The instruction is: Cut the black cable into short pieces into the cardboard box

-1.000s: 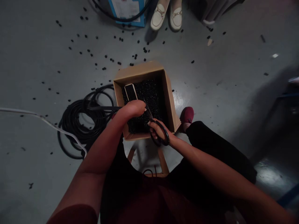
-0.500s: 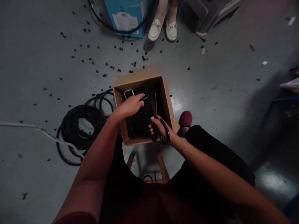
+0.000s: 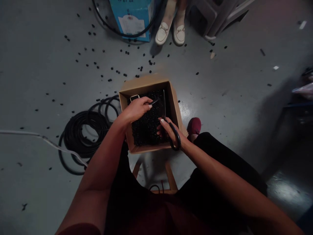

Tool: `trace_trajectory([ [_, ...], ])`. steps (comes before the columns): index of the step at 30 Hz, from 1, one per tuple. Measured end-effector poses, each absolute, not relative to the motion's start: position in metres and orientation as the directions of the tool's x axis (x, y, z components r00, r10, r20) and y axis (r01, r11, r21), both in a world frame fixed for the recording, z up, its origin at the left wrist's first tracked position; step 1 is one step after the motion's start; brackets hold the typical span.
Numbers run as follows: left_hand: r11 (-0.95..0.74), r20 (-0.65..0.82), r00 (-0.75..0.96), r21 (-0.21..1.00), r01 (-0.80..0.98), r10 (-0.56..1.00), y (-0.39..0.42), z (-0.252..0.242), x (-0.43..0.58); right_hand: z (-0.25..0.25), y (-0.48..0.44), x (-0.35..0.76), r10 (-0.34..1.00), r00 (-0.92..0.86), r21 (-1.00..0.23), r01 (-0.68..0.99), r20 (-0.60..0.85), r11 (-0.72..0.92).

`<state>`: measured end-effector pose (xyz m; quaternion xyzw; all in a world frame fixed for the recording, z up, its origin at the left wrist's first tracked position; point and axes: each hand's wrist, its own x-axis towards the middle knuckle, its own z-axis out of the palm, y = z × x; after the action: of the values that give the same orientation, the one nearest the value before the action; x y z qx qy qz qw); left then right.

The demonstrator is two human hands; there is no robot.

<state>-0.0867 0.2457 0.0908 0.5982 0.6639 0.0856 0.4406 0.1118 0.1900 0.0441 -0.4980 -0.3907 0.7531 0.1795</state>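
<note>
Left hand (image 3: 135, 109) has a firm grip on a short black cable piece (image 3: 154, 102), right hand (image 3: 170, 132) is gripping black-handled scissors (image 3: 175, 138), both right above a cardboard box (image 3: 144, 83) full of black bits (image 3: 146, 130).

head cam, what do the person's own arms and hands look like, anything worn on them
The left arm and right arm are bare, with no watch or bracelet showing. A dark red short sleeve shows at the bottom edge of the view, on the left arm. The fingernails of the right hand look pale, and so do those of the left hand.
</note>
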Motion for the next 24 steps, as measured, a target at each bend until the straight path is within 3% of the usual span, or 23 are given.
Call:
trace_trajectory([
  [9,0.242,-0.52,0.16,0.62,0.746,0.839,0.245,0.097,-0.082,0.045,0.191,0.113,0.709,-0.47,-0.849,0.334,-0.526,-0.408],
  [24,0.17,-0.566,0.25,0.586,0.792,0.786,0.244,0.104,-0.08,0.042,0.189,0.116,0.702,-0.49,-0.853,0.368,-0.516,-0.37],
])
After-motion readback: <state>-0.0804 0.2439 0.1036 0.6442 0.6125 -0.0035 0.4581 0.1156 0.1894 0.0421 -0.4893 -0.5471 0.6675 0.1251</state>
